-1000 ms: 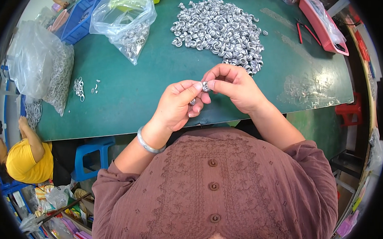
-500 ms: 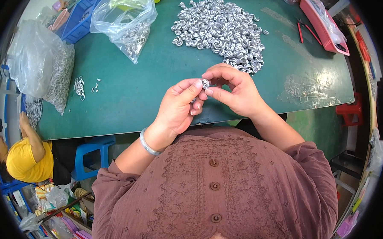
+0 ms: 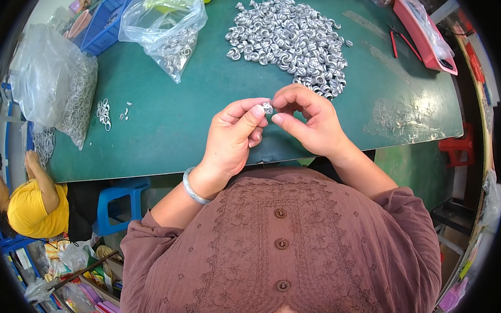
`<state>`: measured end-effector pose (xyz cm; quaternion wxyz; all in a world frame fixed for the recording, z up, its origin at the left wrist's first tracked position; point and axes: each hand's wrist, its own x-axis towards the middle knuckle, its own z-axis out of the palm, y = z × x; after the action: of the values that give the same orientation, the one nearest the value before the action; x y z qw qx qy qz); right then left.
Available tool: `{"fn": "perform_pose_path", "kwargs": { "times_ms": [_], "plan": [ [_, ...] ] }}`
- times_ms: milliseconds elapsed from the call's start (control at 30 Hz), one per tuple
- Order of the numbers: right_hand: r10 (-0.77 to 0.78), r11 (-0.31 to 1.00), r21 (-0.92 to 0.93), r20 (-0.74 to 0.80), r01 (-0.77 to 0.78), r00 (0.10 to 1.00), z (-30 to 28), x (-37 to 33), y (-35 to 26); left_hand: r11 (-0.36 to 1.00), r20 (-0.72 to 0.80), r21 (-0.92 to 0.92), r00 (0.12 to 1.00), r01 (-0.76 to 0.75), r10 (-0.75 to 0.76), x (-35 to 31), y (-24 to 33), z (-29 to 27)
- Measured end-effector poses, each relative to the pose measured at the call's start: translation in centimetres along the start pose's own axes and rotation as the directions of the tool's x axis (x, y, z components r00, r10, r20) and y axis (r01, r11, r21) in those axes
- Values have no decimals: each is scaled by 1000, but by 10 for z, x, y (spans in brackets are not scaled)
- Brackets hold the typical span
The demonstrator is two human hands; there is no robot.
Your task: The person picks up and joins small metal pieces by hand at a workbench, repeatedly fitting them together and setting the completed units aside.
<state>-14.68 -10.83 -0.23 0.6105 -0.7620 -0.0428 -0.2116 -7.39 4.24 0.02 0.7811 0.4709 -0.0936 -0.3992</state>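
A small, shiny silver metal ring point(image 3: 267, 108) is pinched between the thumb and index finger of my left hand point(image 3: 235, 132), its other fingers curled beneath. Just to the right, my right hand point(image 3: 310, 120) has its thumb and index fingertip apart, close beside the ring, with nothing visible between them. Whether a fingertip touches the ring is too small to tell. Beyond my hands lies a big pile of similar silver rings point(image 3: 290, 37) on the green table point(image 3: 204, 125).
Left on the table are an open clear bag of metal pieces point(image 3: 173, 48), a fuller plastic bag of rings point(image 3: 75, 102), a few loose rings point(image 3: 104, 113) and a blue bin point(image 3: 102, 28). Red-handled pliers point(image 3: 402, 43) and a pink basket point(image 3: 424, 37) sit right. A person in yellow point(image 3: 34, 208) is at far left.
My right thumb and index finger have drawn slightly away from the ring. In my left fingers the ring has turned and shows a different face.
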Motion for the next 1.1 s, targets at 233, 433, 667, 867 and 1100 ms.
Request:
{"fn": "perform_pose_path", "kwargs": {
  "times_ms": [233,433,667,867,1100],
  "plan": [
    [197,943,263,52,-204,979,0,1,-3,998,-19,45,998,-54,55,0,-3,-1],
    [395,836,340,170,-430,903,-2,4,-8,991,7,98,995,-95,95,0,-5,-2],
    [393,843,372,68,-388,917,5,5,-6,979,-4,155,991,-130,132,-2,0,3],
    [1,997,-78,-73,-7,997,9,9,-5,880,31,406,966,-246,256,-2,2,5],
    [-31,999,-27,-53,29,998,7,8,-2,757,106,534,918,-378,383,1,-2,-2]
  ]
}}
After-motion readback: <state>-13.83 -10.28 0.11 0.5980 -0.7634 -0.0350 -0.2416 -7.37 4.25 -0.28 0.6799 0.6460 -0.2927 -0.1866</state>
